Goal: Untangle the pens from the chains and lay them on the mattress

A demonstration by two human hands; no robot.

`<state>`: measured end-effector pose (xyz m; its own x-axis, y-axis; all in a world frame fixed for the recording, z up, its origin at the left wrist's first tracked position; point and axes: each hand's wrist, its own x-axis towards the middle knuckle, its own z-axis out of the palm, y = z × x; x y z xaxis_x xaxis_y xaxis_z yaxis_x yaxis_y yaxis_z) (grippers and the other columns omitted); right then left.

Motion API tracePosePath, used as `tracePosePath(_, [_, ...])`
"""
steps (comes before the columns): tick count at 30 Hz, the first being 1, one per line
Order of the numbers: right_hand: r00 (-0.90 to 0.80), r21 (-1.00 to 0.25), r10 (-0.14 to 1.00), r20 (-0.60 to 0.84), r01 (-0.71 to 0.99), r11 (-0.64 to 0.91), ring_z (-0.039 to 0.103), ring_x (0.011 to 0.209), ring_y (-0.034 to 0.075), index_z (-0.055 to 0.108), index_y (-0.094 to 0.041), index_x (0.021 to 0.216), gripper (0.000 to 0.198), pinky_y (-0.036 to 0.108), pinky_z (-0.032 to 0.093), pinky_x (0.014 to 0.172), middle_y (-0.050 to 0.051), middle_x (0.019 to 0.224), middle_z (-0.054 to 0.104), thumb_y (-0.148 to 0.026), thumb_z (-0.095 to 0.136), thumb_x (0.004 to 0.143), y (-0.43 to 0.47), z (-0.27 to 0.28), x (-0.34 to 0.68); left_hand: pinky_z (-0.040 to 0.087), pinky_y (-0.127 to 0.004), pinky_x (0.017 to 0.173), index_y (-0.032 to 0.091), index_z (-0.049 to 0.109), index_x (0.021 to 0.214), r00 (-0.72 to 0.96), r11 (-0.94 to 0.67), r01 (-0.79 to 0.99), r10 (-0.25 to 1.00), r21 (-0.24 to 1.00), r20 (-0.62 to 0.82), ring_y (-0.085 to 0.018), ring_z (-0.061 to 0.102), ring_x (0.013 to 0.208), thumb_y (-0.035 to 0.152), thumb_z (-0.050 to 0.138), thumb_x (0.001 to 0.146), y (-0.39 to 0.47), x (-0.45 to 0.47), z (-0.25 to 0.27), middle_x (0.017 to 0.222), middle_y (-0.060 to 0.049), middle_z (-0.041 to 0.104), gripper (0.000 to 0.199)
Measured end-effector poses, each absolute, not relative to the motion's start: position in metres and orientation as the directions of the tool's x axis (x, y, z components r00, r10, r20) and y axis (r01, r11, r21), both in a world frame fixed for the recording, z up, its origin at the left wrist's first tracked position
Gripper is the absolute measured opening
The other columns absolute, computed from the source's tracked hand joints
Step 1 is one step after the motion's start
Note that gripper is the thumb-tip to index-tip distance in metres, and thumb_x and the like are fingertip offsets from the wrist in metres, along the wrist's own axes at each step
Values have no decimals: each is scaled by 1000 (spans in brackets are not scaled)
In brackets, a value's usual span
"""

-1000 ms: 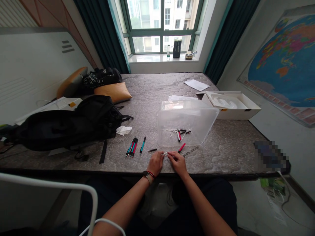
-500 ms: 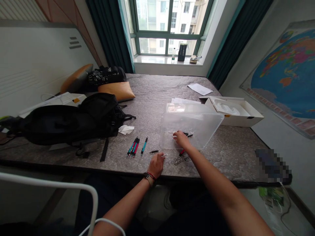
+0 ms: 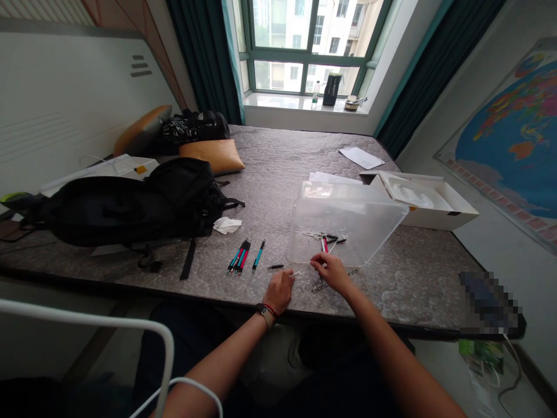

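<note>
My left hand (image 3: 279, 289) rests on the mattress near its front edge, fingers closed on a small clear-white tube-like piece (image 3: 296, 273). Just past its fingertips lies a short black pen part (image 3: 275, 266). My right hand (image 3: 333, 271) is at the front rim of a clear plastic bin (image 3: 369, 232), thumb and fingers pinched; whatever is between them is too small to make out. Inside the bin lie loose black, white and red pen parts (image 3: 333, 238). To the left are a cluster of teal and red pens (image 3: 238, 257) and a single teal pen (image 3: 258, 255).
A black backpack (image 3: 130, 203) lies on the left, a crumpled tissue (image 3: 227, 225) beside it. Behind and right of the bin stands an open white box (image 3: 444, 215). Paper (image 3: 361, 157) lies farther back. A blurred-out dark object (image 3: 489, 302) is at the right edge.
My right hand has drawn back from inside the bin to its front rim. A red and white pen part now shows inside the bin. My left hand stays about where it was.
</note>
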<state>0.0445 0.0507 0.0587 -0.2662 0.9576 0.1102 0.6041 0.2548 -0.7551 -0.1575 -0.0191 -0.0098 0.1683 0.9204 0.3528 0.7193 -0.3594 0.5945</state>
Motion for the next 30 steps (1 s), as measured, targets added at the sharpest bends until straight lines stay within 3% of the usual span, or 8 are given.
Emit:
tracePosePath(4, [-343,-859,938,56,462,220,63,63,15,69,-20,85,18,25,51,56,3,79,69,-35,60,86,16,70,35,50,-38,82,18,49,111,190,-379,738,911,558,367,-21,59,91,22,39,98,-20,-157,-10,95,-9,62,17])
tracePosePath(11, [-386,-936,921,-50,339,91,62,55,14,68,-17,81,23,24,51,53,1,67,66,-41,66,81,26,58,14,50,-39,82,17,48,114,202,-395,736,903,550,378,-22,61,93,21,39,97,-21,-158,-14,97,-10,62,20])
tracePosePath(16, [-454,-948,835,-312,214,-238,61,55,12,62,-17,81,32,21,48,46,0,68,66,-45,75,71,37,53,11,50,-39,83,18,49,115,165,-369,706,916,605,366,-22,62,93,20,36,98,-20,-159,-14,97,-10,63,21])
tracePosePath(18, [-456,-935,817,-352,216,-282,58,52,11,61,-17,79,34,18,43,43,0,65,65,-48,73,72,43,55,10,51,-38,82,18,48,114,141,-356,693,920,627,367,-22,62,92,19,37,97,-21,-159,-13,97,-10,63,20])
tracePosePath(20, [-393,-951,875,-284,230,-205,54,47,10,60,-17,77,37,17,38,40,-1,60,62,-53,63,80,52,60,7,50,-38,81,17,48,113,129,-355,691,918,630,375,-21,62,90,19,37,97,-22,-159,-12,96,-10,63,19])
tracePosePath(23, [-376,-932,924,-68,355,76,55,49,11,65,-17,79,40,21,42,47,1,64,64,-51,47,91,69,72,-5,49,-39,82,16,48,111,187,-402,695,902,596,389,-22,61,90,18,37,96,-25,-160,-8,95,-11,63,19])
tracePosePath(27, [-663,-686,741,104,492,536,66,78,18,73,-22,90,19,27,49,74,5,85,73,-36,61,86,84,77,-34,49,-40,82,17,51,108,387,-556,657,828,510,405,-23,60,90,20,39,94,-30,-161,-2,96,-10,62,19])
tracePosePath(30, [-771,-560,635,38,510,653,67,79,19,74,-24,98,18,26,48,74,6,88,73,-25,67,81,86,66,-58,49,-40,81,16,54,107,460,-615,632,787,472,410,-24,60,89,20,39,93,-31,-162,1,94,-10,63,20])
